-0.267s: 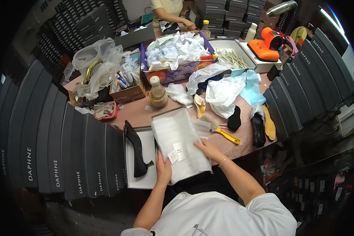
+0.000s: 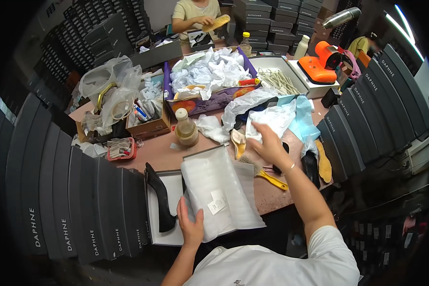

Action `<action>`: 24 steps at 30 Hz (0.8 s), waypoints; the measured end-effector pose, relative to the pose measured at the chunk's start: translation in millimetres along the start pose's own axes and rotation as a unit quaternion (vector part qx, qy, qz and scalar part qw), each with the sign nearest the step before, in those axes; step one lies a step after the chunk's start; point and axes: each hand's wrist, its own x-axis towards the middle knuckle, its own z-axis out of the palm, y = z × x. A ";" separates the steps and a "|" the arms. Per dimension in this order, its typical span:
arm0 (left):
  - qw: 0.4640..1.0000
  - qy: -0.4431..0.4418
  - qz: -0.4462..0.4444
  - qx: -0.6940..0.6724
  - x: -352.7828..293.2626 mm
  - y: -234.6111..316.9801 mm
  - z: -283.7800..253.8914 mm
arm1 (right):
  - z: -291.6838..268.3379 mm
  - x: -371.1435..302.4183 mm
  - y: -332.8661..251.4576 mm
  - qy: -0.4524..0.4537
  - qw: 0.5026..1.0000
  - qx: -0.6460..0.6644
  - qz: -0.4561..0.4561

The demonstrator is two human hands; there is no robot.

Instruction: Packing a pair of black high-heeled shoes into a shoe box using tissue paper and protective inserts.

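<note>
My left hand [image 2: 190,226] is beside the left edge of a grey shoebox part lined with a white foam sheet [image 2: 207,178], its fingers stretched out and thumb apart. Two small white tags [image 2: 218,201] lie on the sheet. To the left, a black heeled shoe [image 2: 162,205] lies on its side in an open white-lined shoebox [image 2: 152,205]. Over the table, my right hand [image 2: 270,147] is open with fingers spread and nothing in it, in front of crumpled white tissue [image 2: 276,117]. Near it are a beige shoe insert [image 2: 238,143] and a yellow-handled brush [image 2: 273,180].
Grey shoeboxes stand in rows at left [image 2: 83,205] and right [image 2: 357,119]. A bottle of brownish liquid [image 2: 186,131], a purple carton of paper [image 2: 214,100] and an orange device [image 2: 319,64] stand farther back. Across the table, a person holds a yellow insole [image 2: 216,23].
My right hand has let go of the foam-lined box part and moved up and forward over the table. My left hand has shifted slightly lower. The person opposite now holds up an insole.
</note>
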 end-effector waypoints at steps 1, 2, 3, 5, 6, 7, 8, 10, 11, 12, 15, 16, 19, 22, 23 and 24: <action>0.999 0.019 0.040 0.022 2.6 12.8 -10.2 | -4.2 29.9 4.9 0.040 0.994 -0.084 -0.061; 0.997 0.025 0.065 0.040 9.1 21.5 -16.6 | -3.4 59.9 18.1 0.052 0.975 -0.199 -0.083; 0.997 0.006 0.069 0.029 15.1 26.0 -18.5 | 2.6 83.7 37.0 0.066 0.942 -0.313 -0.105; 0.997 -0.015 0.076 0.016 24.6 33.7 -23.4 | 18.0 114.2 80.3 0.046 0.912 -0.394 -0.104; 0.997 -0.014 0.080 0.012 27.6 39.5 -22.1 | 23.7 124.1 101.7 0.014 0.899 -0.421 -0.118; 0.996 -0.014 0.088 0.000 30.6 42.9 -20.2 | 25.5 130.5 102.5 -0.036 0.890 -0.441 -0.114; 0.995 -0.019 0.097 -0.014 34.1 46.8 -18.7 | 30.3 136.1 102.0 0.040 0.899 -0.411 -0.145; 0.993 -0.044 0.107 -0.038 38.5 57.5 -16.4 | 21.5 126.9 76.0 0.077 0.931 -0.330 -0.135; 0.991 -0.070 0.083 -0.072 41.0 56.1 -11.2 | 7.6 114.1 40.2 0.040 0.954 -0.279 -0.097; 0.988 -0.096 0.061 -0.107 44.3 52.1 -2.9 | -1.2 103.0 10.6 0.007 0.972 -0.227 -0.058; 0.962 -0.160 0.030 -0.217 49.2 54.4 30.4 | -15.0 29.0 -61.1 0.015 0.996 -0.014 -0.087; 0.930 -0.139 -0.036 -0.339 55.2 57.0 39.3 | -19.5 1.1 -84.7 -0.042 0.995 0.034 -0.086; 0.776 -0.239 -0.037 -0.583 68.2 25.2 25.8 | -16.3 -79.7 -114.6 -0.111 0.983 0.136 -0.054; 0.860 -0.160 -0.136 -0.465 63.3 40.5 10.7 | 5.9 -144.7 -118.0 -0.073 0.973 0.216 -0.033; 0.862 -0.141 -0.146 -0.465 62.8 35.7 6.4 | 14.5 -161.7 -119.5 -0.059 0.963 0.260 -0.031; 0.881 -0.113 -0.131 -0.441 60.2 34.9 5.0 | 19.1 -177.8 -121.5 -0.103 0.966 0.236 -0.020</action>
